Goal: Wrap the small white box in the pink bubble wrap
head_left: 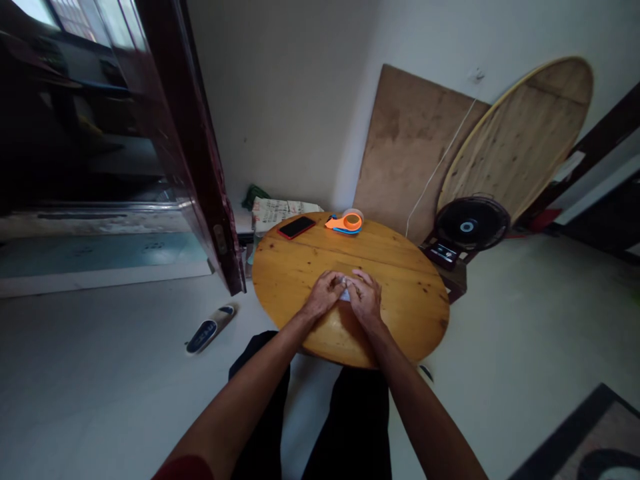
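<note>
Over the middle of a round wooden table (280,280), my left hand (324,292) and my right hand (366,297) meet at a small whitish, slightly see-through piece (345,293). It looks like paper or thin plastic; its exact kind is too small to make out. The fingers of both hands are bent and pinch it from either side, hiding most of it. Beyond the hands, an orange and blue tape dispenser (345,222) with a clear roll lies on the table. To its left rests a black phone with a red edge (297,227).
A black fan (470,223) stands right of the table, before a leaning brown board (400,147) and a round wooden tabletop (525,133). A dark door (185,133) stands at left. One slipper (210,329) lies on the floor.
</note>
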The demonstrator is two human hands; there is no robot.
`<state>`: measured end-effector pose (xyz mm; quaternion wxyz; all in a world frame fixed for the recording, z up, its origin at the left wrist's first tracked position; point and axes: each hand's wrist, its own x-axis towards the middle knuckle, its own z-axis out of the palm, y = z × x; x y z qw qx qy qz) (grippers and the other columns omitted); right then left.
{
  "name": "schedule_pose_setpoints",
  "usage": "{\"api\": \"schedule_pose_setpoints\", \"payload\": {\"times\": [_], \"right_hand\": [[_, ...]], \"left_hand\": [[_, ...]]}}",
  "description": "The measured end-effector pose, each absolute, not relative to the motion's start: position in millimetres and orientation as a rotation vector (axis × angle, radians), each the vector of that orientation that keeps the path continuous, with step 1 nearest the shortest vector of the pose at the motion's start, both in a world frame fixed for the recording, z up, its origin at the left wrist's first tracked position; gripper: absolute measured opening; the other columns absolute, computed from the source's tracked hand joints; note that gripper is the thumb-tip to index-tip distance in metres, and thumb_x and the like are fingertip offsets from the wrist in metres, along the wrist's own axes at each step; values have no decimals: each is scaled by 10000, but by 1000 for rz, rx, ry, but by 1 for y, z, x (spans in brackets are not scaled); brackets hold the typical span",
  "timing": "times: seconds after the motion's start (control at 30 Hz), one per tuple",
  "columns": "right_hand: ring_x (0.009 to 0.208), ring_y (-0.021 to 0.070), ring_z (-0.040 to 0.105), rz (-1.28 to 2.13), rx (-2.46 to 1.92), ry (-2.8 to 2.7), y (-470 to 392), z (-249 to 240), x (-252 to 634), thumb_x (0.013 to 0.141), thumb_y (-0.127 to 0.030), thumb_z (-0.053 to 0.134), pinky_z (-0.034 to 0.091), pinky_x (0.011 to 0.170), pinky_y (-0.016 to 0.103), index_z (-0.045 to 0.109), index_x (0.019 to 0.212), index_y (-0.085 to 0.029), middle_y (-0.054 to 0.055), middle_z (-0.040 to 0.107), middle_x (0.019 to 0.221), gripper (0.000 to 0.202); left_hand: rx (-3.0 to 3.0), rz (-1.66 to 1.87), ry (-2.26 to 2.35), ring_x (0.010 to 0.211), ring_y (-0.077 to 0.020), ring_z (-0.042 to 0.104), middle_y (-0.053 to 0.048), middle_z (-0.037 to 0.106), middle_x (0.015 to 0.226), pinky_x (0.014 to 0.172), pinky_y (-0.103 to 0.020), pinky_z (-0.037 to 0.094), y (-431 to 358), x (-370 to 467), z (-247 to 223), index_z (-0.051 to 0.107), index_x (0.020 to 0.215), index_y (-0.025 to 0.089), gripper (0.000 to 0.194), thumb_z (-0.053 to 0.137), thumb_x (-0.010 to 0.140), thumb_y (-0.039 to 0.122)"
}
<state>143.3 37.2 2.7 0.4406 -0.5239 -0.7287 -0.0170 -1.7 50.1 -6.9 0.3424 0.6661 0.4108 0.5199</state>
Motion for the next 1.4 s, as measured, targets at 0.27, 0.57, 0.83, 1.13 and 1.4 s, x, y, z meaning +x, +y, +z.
{"api": "schedule_pose_setpoints", "payload": {"times": [0.27,0.57,0.83,1.13,1.4], "right_hand": [[1132,235,576,-36,-1278,-1670,35,6,144,910,-351,446,370,1012,426,711,872,-216,96,653,1188,300],[1183,252,549,61,-1288,-1716,34,6,142,905,-367,453,364,1033,425,693,975,-193,122,609,1244,304],[1185,243,543,97,-1260,-1657,38,4,145,891,-340,454,377,1035,424,668,1040,-211,100,617,1229,291],[1210,245,516,206,-1268,-1610,44,-1,148,886,-352,462,382,1048,429,690,1000,-214,108,611,1218,291],[1100,246,584,449,-1213,-1516,55,-3,147,849,-420,512,435,999,416,700,953,-189,117,654,1130,316]], "left_hand": [[1686,1324,1113,887,-146,568,-26,613,928,833,-276,480,48,-3,-5,640,964,179,160,572,819,188],[1695,1333,1072,850,-144,561,-29,609,913,794,-265,474,46,-2,-4,645,962,170,158,563,848,243],[1703,1331,1073,883,-146,568,-37,617,954,822,-267,479,46,-3,-4,636,996,170,184,575,839,243],[1711,1340,1076,864,-143,563,-31,606,938,807,-266,480,50,-2,-11,645,1003,179,199,580,830,252],[1708,1339,1069,884,-150,567,-36,617,939,820,-268,476,51,-2,-12,648,992,175,196,581,836,274]]}}
